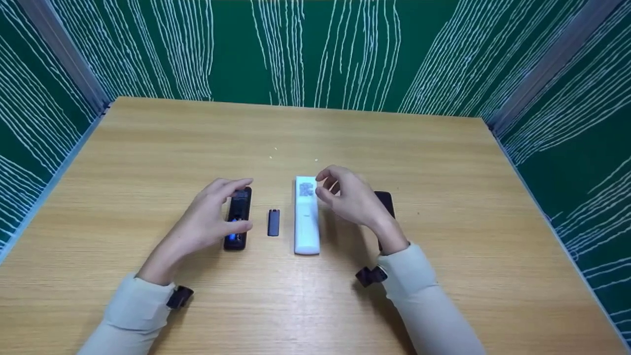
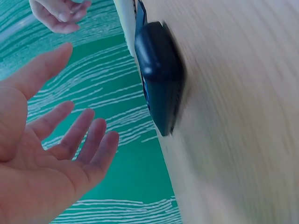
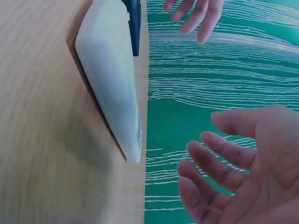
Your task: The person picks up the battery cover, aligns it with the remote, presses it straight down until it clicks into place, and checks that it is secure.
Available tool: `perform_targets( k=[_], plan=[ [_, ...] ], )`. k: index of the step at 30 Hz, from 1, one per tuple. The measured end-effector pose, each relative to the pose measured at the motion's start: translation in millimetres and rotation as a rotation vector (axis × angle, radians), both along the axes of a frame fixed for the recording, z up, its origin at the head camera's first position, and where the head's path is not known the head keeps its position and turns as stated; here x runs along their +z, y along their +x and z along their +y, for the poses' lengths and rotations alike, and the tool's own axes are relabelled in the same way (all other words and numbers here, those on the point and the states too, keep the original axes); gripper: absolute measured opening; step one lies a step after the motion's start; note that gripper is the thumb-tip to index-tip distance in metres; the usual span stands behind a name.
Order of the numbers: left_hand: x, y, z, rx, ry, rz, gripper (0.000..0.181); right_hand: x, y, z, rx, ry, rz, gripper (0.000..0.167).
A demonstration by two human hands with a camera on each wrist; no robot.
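My left hand (image 1: 204,217) hovers over a black remote control (image 1: 240,204) lying on the table, thumb and fingers spread apart with nothing between them. The remote's back is up, and a blue patch shows in its battery bay. In the left wrist view a gap separates the hand from the remote (image 2: 161,65). Beside it lies a small dark battery cover (image 1: 273,223). Right of that is a white remote control (image 1: 306,222) with a printed label. My right hand (image 1: 350,197) hangs over its right edge, fingers loosely bent and empty, apart from the remote (image 3: 110,74) in the right wrist view.
A dark flat object (image 1: 385,201) lies partly hidden under my right wrist. Tiny pale specks dot the wooden table (image 1: 197,138) behind the remotes. Green walls (image 1: 236,49) with white streaks stand at the back and both sides.
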State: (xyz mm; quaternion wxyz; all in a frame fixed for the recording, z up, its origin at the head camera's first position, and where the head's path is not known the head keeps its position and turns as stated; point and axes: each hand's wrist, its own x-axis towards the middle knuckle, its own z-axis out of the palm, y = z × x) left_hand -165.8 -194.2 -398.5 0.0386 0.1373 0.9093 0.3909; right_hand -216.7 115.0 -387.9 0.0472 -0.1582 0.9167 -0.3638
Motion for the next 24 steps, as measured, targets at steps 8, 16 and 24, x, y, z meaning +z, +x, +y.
perform_targets(
  k=[8,16,24],
  plan=[
    [-5.4,3.1,-13.7,-0.008,0.003,0.011,0.09,-0.8,1.5,-8,0.033,-0.037,0.054,0.031],
    [-11.9,6.1,-19.1,-0.019,-0.017,0.018,0.099,-2.6,3.7,-21,0.066,-0.017,0.101,0.032],
    [-13.7,6.7,-26.1,-0.026,-0.033,0.028,0.104,-9.9,4.1,-31,0.108,0.034,0.153,0.031]
  ],
)
